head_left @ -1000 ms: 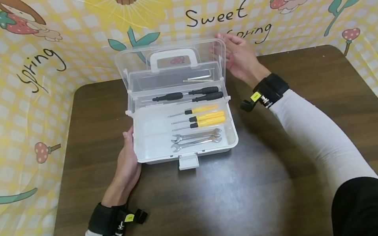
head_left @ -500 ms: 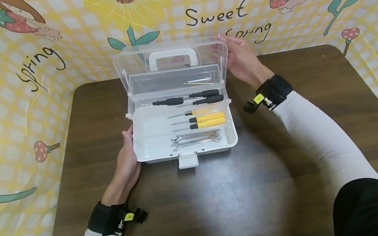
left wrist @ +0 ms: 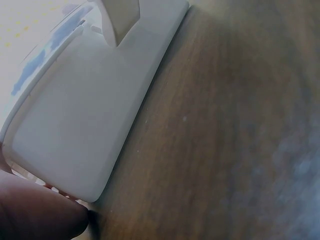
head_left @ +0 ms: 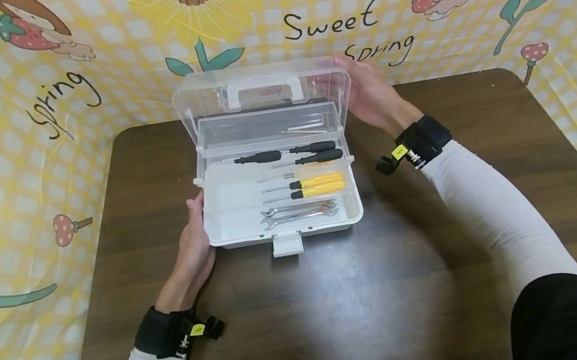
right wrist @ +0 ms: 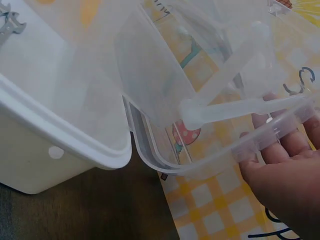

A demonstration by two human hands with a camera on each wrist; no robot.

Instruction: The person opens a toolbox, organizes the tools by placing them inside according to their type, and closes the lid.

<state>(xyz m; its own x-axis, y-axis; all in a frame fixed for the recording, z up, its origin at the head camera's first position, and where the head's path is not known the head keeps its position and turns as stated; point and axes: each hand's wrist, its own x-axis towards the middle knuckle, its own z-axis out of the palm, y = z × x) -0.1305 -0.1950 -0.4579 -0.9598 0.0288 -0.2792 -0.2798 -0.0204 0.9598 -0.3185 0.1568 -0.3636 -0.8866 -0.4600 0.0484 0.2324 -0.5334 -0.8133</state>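
A white toolbox (head_left: 238, 217) with its clear lid (head_left: 258, 71) raised stands in the head view. My left hand (head_left: 194, 244) rests along its left wall; part of that hand shows at the box corner in the left wrist view, other fingers are hidden. My right hand (head_left: 373, 96) holds the lid's right edge, its fingers seen through the clear plastic in the right wrist view. Inside are black-handled screwdrivers (head_left: 318, 156), yellow-handled screwdrivers (head_left: 322, 188) and two open-end wrenches (head_left: 301, 216). A clear inner tray (head_left: 238, 132) bears thin metal rods (head_left: 304, 131), possibly hex keys.
The box stands on a dark wooden table (head_left: 296, 325), its white latch (head_left: 287, 245) hanging down in front. A yellow checked cloth (head_left: 445, 38) with printed pictures hangs behind and at both sides. A white handle (head_left: 268, 92) is on the lid.
The lid has tilted a little forward, and the inner tray has come forward and down over the tools. My right hand has moved slightly with it. My left hand has stayed in place.
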